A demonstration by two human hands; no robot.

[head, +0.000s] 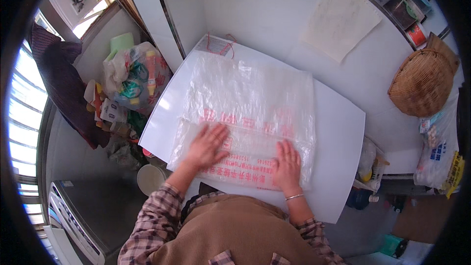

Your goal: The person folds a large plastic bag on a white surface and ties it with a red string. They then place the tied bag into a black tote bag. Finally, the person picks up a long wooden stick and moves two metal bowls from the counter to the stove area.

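A large clear plastic bag [254, 84] with red printed writing lies flat across the white table [335, 129]. Its near part is folded over, and the fold's edge crosses below a row of large red characters. My left hand [208, 145] rests palm down on the left of the folded part, fingers slightly spread. Farther right, my right hand [287, 165] presses palm down on the same layer, its fingertips near the fold's edge. Neither hand grips the plastic. A bracelet circles my right wrist.
A red string [220, 46] lies at the table's far left corner. Left of the table are stuffed plastic bags [136, 73] and a pale bucket [151, 179]. A wicker basket [423, 82] hangs at the right, above a bag [434, 154]. A paper sheet [338, 22] is on the wall.
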